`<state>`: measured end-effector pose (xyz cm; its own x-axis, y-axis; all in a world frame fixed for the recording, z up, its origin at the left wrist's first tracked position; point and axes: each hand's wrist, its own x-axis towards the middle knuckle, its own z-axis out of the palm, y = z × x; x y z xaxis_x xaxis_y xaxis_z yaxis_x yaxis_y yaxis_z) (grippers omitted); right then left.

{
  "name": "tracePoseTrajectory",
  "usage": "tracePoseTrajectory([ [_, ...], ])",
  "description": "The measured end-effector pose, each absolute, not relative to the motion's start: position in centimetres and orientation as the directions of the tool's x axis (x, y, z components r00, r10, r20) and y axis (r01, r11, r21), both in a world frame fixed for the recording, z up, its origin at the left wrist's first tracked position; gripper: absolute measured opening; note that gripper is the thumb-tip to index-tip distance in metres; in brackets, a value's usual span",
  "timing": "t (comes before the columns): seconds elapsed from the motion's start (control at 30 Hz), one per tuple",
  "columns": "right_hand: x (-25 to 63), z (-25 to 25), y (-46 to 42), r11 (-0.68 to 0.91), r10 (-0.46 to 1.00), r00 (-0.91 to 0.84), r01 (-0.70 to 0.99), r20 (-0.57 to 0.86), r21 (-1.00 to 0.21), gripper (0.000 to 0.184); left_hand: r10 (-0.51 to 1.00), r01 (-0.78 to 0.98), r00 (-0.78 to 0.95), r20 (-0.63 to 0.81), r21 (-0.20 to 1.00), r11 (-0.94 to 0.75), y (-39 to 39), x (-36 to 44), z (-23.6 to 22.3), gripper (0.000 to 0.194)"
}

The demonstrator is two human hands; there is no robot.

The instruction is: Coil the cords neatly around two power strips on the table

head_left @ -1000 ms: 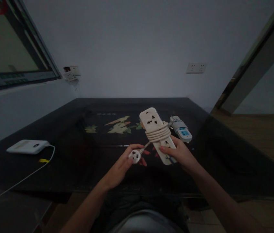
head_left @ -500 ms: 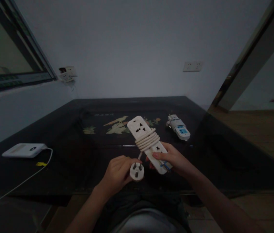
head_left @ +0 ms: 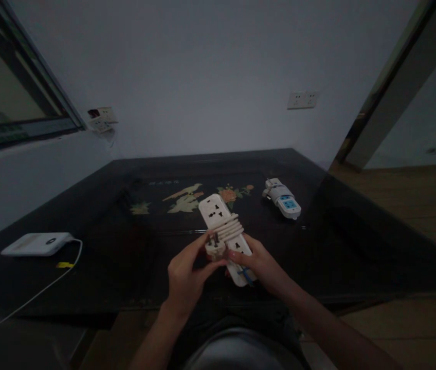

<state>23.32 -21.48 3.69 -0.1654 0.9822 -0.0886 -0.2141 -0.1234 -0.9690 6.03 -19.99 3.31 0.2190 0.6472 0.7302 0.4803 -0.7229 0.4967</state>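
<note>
A cream power strip with its cord wound around the middle is held above the near edge of a dark table. My right hand grips the strip's near end from the right. My left hand pinches the white plug at the cord's end, prongs pointing up, pressed against the wound cord.
A second white power strip with a blue face lies on the table to the far right. A white flat device with a white cable sits at the left. Wall sockets are on the back wall. Wooden floor lies right.
Both hands drew the strip nearer and lower. The left hand brought the plug from hanging beside the strip up against the wound cord, turning its prongs upward.
</note>
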Motion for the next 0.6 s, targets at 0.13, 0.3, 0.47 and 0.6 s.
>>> tracePoseTrajectory([
  [0.13, 22.7, 3.1, -21.5, -0.150, 0.985, -0.132, -0.313, -0.114, -0.938, 0.049, 0.705, 0.519, 0.073, 0.706, 0.576, -0.631, -20.1, 6.5, 3.1, 0.047],
  [0.3, 22.1, 2.3, -21.0, -0.209, 0.978, -0.111, -0.421, -0.178, -0.883, 0.052, 0.635, 0.601, 0.210, 0.744, 0.414, -0.684, -20.0, 6.8, 2.8, 0.047],
  [0.47, 21.1, 1.8, -20.0, -0.133, 0.988, -0.008, -0.547, -0.153, -0.826, 0.053, 0.653, 0.716, 0.371, 0.661, 0.244, -0.654, -20.3, 7.7, 1.8, 0.062],
  [0.6, 21.0, 1.4, -19.3, -0.153, 0.983, -0.005, -0.580, -0.185, -0.800, 0.055, 0.630, 0.710, 0.511, 0.585, 0.125, -0.693, -20.1, 7.6, 1.6, 0.064],
])
